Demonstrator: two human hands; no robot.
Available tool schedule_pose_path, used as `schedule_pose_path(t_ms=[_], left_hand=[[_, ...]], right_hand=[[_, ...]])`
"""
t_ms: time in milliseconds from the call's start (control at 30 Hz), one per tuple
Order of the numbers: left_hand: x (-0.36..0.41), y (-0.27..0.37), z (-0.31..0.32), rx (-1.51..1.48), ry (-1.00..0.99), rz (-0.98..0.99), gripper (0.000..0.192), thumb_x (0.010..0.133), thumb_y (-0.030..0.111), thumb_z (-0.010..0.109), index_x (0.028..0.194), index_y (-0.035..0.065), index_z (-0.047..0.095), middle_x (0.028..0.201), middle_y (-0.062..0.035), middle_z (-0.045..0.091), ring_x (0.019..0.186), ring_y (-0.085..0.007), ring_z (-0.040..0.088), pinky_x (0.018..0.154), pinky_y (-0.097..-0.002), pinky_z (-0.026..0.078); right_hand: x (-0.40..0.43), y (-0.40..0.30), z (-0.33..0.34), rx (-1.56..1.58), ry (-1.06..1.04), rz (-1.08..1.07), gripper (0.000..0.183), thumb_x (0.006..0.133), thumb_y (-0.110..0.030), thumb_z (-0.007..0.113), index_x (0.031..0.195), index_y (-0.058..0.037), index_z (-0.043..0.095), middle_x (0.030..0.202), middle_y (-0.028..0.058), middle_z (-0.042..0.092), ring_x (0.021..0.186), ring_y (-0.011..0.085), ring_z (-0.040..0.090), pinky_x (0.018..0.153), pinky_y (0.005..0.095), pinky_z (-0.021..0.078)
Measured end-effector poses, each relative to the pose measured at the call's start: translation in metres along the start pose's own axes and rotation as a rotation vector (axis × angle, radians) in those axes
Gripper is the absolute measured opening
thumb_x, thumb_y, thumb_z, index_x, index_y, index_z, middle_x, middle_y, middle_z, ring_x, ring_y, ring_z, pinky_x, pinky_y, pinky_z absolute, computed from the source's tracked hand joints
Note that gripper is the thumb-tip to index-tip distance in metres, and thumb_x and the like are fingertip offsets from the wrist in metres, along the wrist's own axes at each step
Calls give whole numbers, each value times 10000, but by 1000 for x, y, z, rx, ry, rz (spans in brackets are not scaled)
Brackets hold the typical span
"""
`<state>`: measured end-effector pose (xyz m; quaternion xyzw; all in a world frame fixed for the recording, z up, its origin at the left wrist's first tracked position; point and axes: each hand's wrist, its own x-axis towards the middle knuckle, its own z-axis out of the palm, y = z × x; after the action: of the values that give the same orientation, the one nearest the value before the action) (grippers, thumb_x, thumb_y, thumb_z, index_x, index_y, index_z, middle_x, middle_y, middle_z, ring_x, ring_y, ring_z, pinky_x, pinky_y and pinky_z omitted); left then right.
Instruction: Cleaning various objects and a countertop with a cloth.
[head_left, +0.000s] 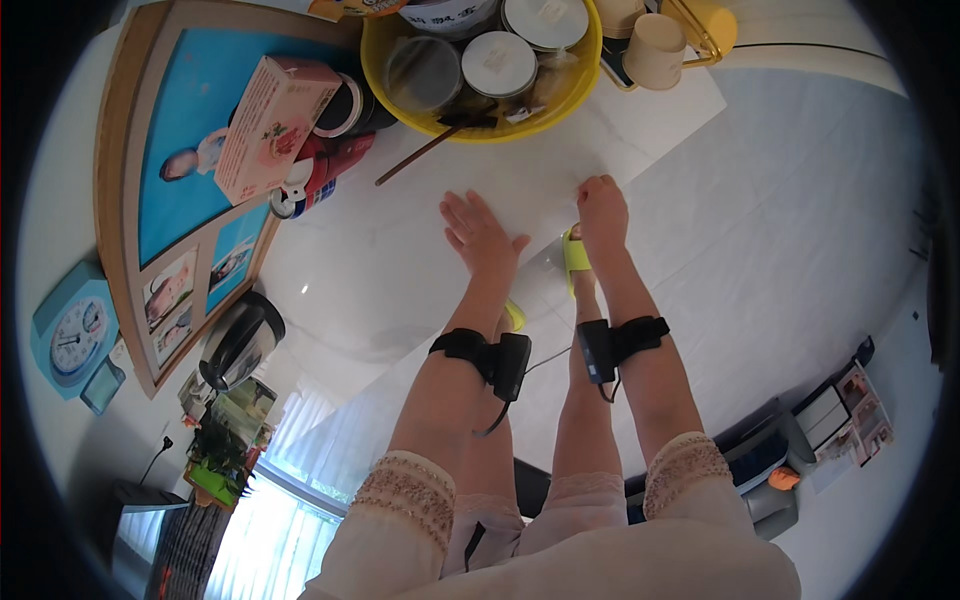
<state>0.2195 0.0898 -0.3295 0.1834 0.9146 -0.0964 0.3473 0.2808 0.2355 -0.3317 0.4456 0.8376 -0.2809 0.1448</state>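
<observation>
My left hand (480, 236) is palm down over a white marble-look tabletop (360, 255), fingers spread, holding nothing. Whether it touches the surface I cannot tell. To its right, by the table's edge, my right hand (604, 214) has its fingers curled in. Nothing shows in it, though its palm side is hidden. Beyond both hands stands a yellow plastic basket (480, 136) holding several round lidded containers. A thin brown stick (420, 157) leans out over its rim toward my left hand. Each forearm wears a black strapped device.
Left of the basket stand a pink box (277, 135), a drink can (300, 201) and a wooden photo frame (112, 187). An electric kettle (244, 341) and a blue dial clock (75, 337) are farther left. Paper cups (655, 51) occupy a gold-railed holder at upper right.
</observation>
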Motion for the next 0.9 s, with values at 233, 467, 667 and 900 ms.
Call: schedule_pose_path(t_ms=[233, 467, 667, 900], left_hand=[[-2, -2, 1, 18, -32, -6, 1155, 691, 544, 688, 1398, -63, 4, 1433, -321, -47, 1346, -460, -16, 1056, -506, 239], [-1, 1, 1, -14, 20, 15, 1155, 690, 527, 699, 1398, -63, 3, 1435, -319, -60, 1346, -460, -21, 1055, -509, 236], [0, -1, 2, 23, 13, 21, 1146, 694, 519, 701, 1395, -68, 9, 1428, -330, -54, 1342, -467, -15, 1055, -507, 234], [-2, -2, 2, 7, 2, 23, 1152, 694, 508, 707, 1392, -67, -5, 1430, -322, -57, 1344, -454, -24, 1060, -506, 219]], right_hand=[[-33, -13, 24, -60, -126, -180, 27, 780, -57, 543, 777, -44, 566, 891, 128, 559, 865, 300, 591, 693, 393, 508], [8, 13, -4, 133, 127, 37, 85, 766, -59, 530, 733, -42, 607, 820, 124, 584, 776, 316, 588, 692, 415, 495], [-48, -12, 53, 14, 19, -213, 45, 738, -21, 548, 721, -49, 578, 845, 125, 560, 803, 286, 589, 686, 370, 512], [-15, 12, 30, 79, -10, -140, 37, 729, -18, 558, 733, -50, 576, 842, 131, 548, 813, 292, 583, 693, 372, 503]])
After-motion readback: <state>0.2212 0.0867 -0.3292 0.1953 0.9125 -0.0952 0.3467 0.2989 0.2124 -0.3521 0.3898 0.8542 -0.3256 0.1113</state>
